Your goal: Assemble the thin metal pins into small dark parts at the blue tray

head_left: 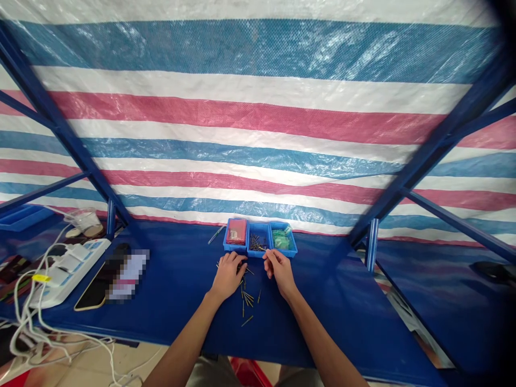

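Observation:
My left hand (229,275) lies palm down on the blue table (169,301), fingers spread over thin metal pieces that look like small drill bits (248,297). Several of these lie loose to its right and below it. My right hand (279,269) hovers at the front edge of the middle blue bin (259,253), thumb and fingers pinched together; anything between them is too small to name. Similar dark metal pieces fill that bin. A left bin (235,248) holds a red packet (237,231), and a right bin (291,252) holds green packets (282,239).
Left of the bins lies a pen-like item (216,235). Farther left are a phone (92,292), a white power strip (72,274) and tangled white cables (24,317). Blue metal frame bars (435,145) slope at both sides before a striped sheet (258,123).

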Available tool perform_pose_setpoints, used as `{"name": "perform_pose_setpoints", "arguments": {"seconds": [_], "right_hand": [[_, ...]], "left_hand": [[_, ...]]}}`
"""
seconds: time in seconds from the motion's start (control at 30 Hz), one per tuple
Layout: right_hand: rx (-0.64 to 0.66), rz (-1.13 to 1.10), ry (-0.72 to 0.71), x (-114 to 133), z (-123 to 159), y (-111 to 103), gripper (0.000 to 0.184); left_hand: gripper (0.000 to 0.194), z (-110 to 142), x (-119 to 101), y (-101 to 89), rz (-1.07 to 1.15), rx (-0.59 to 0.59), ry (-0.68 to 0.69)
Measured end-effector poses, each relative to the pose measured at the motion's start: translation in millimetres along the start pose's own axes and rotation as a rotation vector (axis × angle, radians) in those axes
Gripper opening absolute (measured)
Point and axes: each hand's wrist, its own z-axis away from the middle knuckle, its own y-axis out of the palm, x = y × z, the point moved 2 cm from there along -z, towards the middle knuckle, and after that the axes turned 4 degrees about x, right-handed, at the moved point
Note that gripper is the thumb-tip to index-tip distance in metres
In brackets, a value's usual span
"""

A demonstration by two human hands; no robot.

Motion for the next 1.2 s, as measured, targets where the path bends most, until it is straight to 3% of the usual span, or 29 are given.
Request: {"name": "perform_pose_setpoints", "arguments": {"seconds": [0.1,0.2,0.4,0.53,0.93,1.2], "right_hand": [[0.02,-0.029,0.002,0,0,-1,0.055],[0.066,0.089,-0.047,-4,1,0,0.05],[0.189,0.831,-0.386,-12,10,12,0.016],[0.231,1.05,-0.508,-15,13,17,0.016],[0.201,0.941,-0.511,-16,14,15,0.021],[0.136,0.888,-0.572,-12,13,11,0.042]], "left_hand": [[0.023,0,0,-0.1,-0.002,0.001,-0.002],[0.023,0,-1,-0.2,-0.011,0.006,-0.002],[0.022,0,1,2.0,-0.007,0.008,-0.001],[0.023,1,3,3.9,-0.002,0.01,-0.002],[0.023,1,5,8.1,-0.007,-0.009,0.005],[0.021,0,3,5.7,-0.01,-0.012,0.0]]}}
